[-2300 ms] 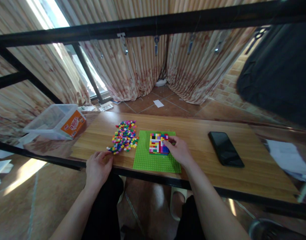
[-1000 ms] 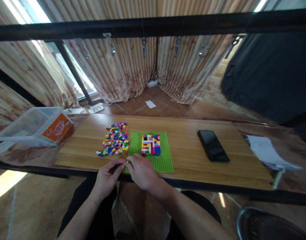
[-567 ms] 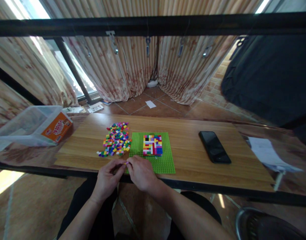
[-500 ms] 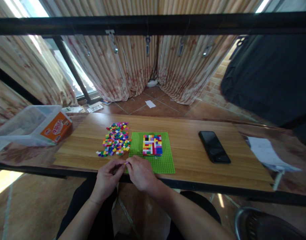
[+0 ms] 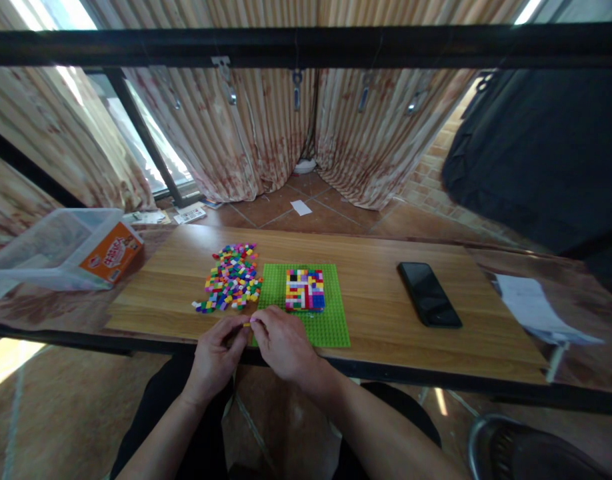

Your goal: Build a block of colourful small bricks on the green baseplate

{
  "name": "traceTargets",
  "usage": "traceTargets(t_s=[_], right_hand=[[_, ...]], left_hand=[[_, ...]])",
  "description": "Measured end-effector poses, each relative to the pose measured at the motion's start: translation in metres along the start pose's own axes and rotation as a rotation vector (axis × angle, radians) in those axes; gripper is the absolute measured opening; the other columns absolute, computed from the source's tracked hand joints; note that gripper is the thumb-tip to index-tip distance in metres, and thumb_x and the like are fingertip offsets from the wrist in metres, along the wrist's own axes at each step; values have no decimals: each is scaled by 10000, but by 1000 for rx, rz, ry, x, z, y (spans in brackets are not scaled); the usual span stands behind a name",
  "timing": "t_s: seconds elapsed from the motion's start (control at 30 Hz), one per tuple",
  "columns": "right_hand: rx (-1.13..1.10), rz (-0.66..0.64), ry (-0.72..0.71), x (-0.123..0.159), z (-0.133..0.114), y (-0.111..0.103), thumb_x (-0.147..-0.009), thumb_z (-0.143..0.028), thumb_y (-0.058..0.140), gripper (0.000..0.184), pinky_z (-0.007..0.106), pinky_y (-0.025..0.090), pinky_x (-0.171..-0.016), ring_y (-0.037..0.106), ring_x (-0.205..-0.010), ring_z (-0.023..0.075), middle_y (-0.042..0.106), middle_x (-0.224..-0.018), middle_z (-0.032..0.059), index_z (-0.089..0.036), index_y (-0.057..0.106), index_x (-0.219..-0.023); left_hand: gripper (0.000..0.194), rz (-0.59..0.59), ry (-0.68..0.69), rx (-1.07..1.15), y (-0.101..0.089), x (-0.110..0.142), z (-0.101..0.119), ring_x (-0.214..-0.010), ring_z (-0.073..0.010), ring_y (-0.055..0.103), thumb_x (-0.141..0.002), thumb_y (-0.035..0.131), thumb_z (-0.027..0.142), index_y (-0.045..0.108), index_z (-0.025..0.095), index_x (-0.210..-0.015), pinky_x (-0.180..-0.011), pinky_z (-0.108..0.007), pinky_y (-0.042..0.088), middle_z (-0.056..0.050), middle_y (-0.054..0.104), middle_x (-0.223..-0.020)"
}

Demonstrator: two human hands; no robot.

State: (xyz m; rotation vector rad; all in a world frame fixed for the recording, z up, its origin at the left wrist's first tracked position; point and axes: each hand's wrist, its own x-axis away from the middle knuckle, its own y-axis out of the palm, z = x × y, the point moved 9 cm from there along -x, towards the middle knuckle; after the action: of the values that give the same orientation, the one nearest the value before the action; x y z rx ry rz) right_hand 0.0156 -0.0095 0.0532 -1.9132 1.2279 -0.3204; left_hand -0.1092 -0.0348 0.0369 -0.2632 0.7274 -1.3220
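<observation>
Near the table's front edge, my left hand (image 5: 217,353) pinches a small yellow toy brick (image 5: 247,325) between thumb and fingertips. Close beside it, my right hand (image 5: 282,341) is closed on a small pink brick (image 5: 253,319), partly covered by the fingers. Whether the two bricks touch is too small to tell. Under and beyond the right hand lies a green studded baseplate (image 5: 333,330). On it stands a square block of multicoloured bricks (image 5: 305,291). Left of the plate, loose bricks (image 5: 233,277) in many colours are spread in a pile.
A black phone (image 5: 429,293) lies on the wooden table (image 5: 371,300) to the right. Off the left end stands a clear plastic tub (image 5: 61,250) with an orange label. White papers (image 5: 533,310) are at the right end. A dark bar (image 5: 306,48) crosses above.
My fingertips have drawn slightly apart, so the yellow brick in the left and the pink one in the right show more clearly. The brick block and pile look unchanged.
</observation>
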Motion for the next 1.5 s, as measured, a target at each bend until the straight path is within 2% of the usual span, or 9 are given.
traceTargets(t_s=[0.13, 0.27, 0.4, 0.57, 0.67, 0.9, 1.33, 1.5], right_hand=[[-51, 36, 16, 0, 2, -10, -1010, -266, 401, 267, 272, 452, -783, 630, -872, 161, 686, -937, 54, -187, 651, -963], [-55, 54, 13, -1, 5, -15, -1009, -260, 410, 269, 279, 452, -796, 628, -885, 170, 692, -945, 53, -182, 666, -987], [4, 39, 1, -3, 10, -13, -1000, -243, 436, 254, 276, 446, -784, 625, -881, 171, 686, -928, 50, -187, 683, -980], [55, 2, -28, -2, 7, -9, -995, -255, 461, 252, 269, 439, -733, 618, -837, 163, 673, -908, 44, -197, 705, -967], [41, -13, -31, -2, 5, -9, -979, -246, 501, 223, 268, 445, -744, 623, -846, 161, 680, -911, 42, -197, 715, -939], [-42, 18, -29, -4, 5, -12, -943, -217, 572, 151, 262, 463, -776, 640, -869, 158, 702, -927, 43, -188, 720, -937], [-141, 20, -83, -2, 2, -17, -949, -210, 565, 172, 256, 473, -775, 640, -850, 146, 705, -909, 33, -206, 737, -956], [-200, 143, -76, -2, 10, -38, -927, -196, 592, 150, 249, 475, -768, 633, -838, 138, 683, -888, 21, -227, 738, -912]], left_hand=[[182, -9, 71, -28, 0, 0, 4, -892, -169, 686, -890, 583, 263, 716, 212, -1002, -854, -281, 544, -36, 727, -956], [190, -18, 76, -22, 1, 0, 6, -917, -169, 683, -896, 584, 251, 716, 214, -1028, -861, -278, 541, -41, 723, -990], [188, -30, 80, -13, 1, 0, 10, -900, -167, 684, -893, 591, 245, 721, 205, -1024, -833, -267, 545, -45, 722, -977], [191, -100, 95, -2, 6, 1, 14, -876, -166, 689, -899, 576, 220, 711, 201, -1034, -790, -263, 542, -45, 721, -956], [193, -125, 114, -25, 8, 2, 16, -841, -167, 689, -891, 576, 200, 703, 194, -1037, -751, -261, 540, -48, 719, -933], [188, -146, 162, -34, 11, 3, 22, -877, -175, 682, -887, 569, 174, 688, 196, -1031, -791, -280, 536, -52, 716, -948], [177, -150, 146, -35, 11, 4, 21, -844, -180, 681, -878, 577, 194, 686, 195, -1018, -781, -297, 544, -54, 718, -930], [204, -161, 123, -64, 12, 3, 18, -859, -181, 683, -890, 574, 231, 681, 203, -1060, -790, -303, 548, -56, 728, -956]])
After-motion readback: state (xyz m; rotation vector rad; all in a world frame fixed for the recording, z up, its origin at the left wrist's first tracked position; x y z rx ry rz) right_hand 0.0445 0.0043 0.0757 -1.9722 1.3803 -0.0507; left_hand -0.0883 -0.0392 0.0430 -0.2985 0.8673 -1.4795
